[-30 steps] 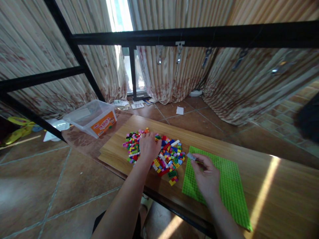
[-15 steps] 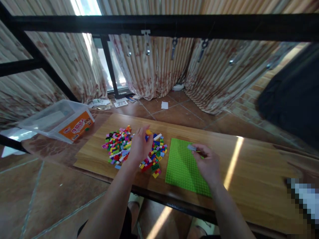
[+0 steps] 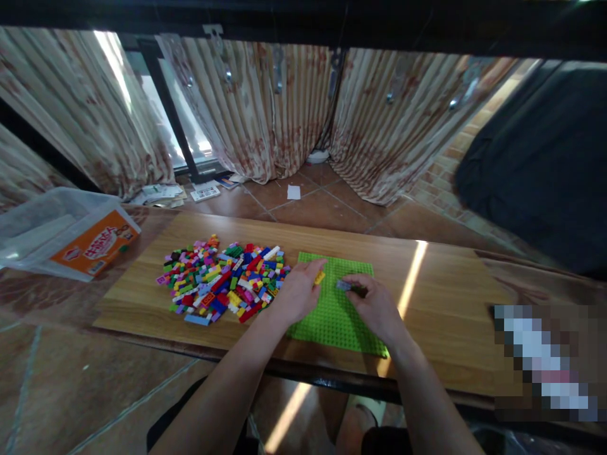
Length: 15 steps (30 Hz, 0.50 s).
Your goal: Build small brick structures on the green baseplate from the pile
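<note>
L hand (image 3: 300, 294) pinches yellow brick (image 3: 319, 277), R hand (image 3: 374, 306) bluish-grey brick (image 3: 343, 285) — fingers nearly closed, both bricks over green studded baseplate (image 3: 332, 322). Prob. placing step — next move likely needs studs lined up.

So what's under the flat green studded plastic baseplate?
The light-brown wooden tabletop shows around the green baseplate; the stretch directly beneath is covered, so anything between them can't be seen.

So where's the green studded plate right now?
In the head view, the green studded plate lies on the wooden tabletop, just right of the brick pile, with the left hand and right hand over it.
</note>
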Tool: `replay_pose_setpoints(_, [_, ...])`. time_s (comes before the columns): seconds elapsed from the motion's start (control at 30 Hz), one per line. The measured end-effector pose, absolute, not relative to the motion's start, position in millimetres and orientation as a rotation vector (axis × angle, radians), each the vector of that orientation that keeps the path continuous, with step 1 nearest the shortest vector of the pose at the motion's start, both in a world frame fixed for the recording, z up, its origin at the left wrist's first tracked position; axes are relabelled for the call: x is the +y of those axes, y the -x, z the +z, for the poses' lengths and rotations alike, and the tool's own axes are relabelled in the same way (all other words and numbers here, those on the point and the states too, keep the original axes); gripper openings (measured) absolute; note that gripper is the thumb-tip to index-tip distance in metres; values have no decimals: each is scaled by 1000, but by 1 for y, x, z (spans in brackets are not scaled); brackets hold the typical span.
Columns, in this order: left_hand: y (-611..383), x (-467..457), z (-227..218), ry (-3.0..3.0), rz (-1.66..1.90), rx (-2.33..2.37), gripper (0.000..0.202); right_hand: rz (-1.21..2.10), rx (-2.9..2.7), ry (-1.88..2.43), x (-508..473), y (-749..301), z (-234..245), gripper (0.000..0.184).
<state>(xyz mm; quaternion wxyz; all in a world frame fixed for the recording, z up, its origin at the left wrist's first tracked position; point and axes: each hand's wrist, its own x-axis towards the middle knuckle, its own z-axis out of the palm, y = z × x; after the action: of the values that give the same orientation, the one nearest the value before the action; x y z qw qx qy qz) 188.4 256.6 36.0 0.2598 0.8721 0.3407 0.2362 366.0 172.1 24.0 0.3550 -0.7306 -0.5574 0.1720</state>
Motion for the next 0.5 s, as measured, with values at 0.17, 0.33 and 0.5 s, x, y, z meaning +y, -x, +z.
replay_pose_setpoints(0.17, [-196,257,31,-2329,615,923,56,394,-1495,1904,174,-362,28,22])
replay_pose_setpoints(0.33, [-201,259,28,-2277,632,888,56,344,-1563,1912,177,-358,31,22])
replay_pose_setpoints(0.5, [-204,259,28,-2265,638,881,55,322,-1547,1879,179,-356,32,23])
